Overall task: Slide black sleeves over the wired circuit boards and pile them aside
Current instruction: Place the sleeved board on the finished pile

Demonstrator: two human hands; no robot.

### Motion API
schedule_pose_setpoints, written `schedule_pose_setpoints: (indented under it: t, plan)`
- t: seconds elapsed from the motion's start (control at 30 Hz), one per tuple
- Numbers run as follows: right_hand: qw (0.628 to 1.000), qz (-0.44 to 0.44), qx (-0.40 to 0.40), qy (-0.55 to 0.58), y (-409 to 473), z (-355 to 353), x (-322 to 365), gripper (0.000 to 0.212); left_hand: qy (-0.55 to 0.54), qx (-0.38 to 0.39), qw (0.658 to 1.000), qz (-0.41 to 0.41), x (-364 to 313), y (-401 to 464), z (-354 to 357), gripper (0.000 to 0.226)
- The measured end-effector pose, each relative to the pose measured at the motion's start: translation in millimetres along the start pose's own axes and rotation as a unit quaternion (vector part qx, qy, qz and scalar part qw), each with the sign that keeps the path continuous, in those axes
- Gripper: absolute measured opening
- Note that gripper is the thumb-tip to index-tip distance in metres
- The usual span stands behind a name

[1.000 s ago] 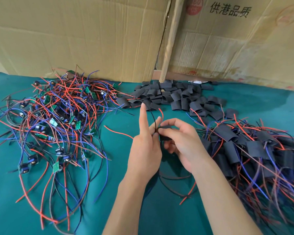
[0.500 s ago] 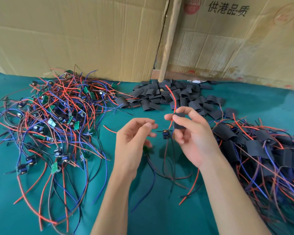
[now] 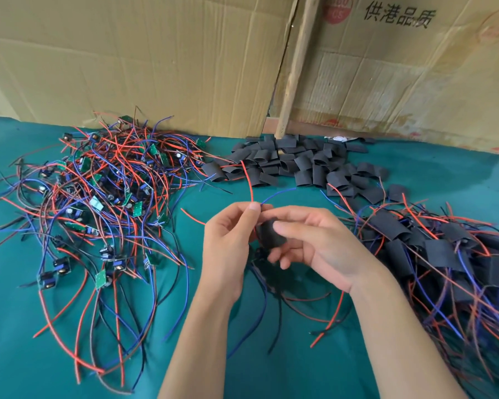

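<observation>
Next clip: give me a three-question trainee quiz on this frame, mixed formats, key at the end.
1. True or false: the right hand holds a black sleeve.
2. Which pile lies at the person's left? A) bare boards B) empty sleeves C) sleeved boards
3. Fill in: the left hand pinches a red wire and a ____ wire.

Key: 1 true; 2 A; 3 blue.

Two bare forearms reach in from the bottom edge, unsleeved up to where the picture cuts them off, each ending in an ungloved hand, the left hand and the right hand, with short, plain, unpainted nails and no ring, watch or band visible.
</observation>
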State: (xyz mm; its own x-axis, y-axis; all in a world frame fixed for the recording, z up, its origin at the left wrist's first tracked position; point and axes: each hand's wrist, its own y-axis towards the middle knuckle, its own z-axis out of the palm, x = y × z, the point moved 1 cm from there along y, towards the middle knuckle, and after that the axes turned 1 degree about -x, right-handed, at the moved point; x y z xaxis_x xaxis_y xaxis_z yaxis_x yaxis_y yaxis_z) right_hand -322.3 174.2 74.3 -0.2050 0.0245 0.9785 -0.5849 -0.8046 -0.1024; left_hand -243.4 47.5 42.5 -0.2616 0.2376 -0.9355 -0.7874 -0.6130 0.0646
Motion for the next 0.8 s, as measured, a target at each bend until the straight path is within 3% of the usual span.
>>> schedule_pose_setpoints:
  t: [0.33, 0.53, 0.8]
  plan:
    - [0.983, -0.078, -0.083, 0.145, -2.3, -13.1, 3.5, 0.03, -0.02, -0.01, 1.0, 0.0, 2.9, 1.3, -0.9, 0.021]
    - [0.976, -0.102, -0.146, 0.124, 0.7, -7.4, 4.7, 0.026, -0.019, 0.023, 1.0, -0.001, -1.4, 0.2, 0.8, 0.023]
    - [0.939, -0.136, -0.288, 0.129, 6.1, -7.6, 0.1, 0.022, -0.009, -0.018, 1.0, 0.012, -1.2, 0.0, -0.1, 0.025]
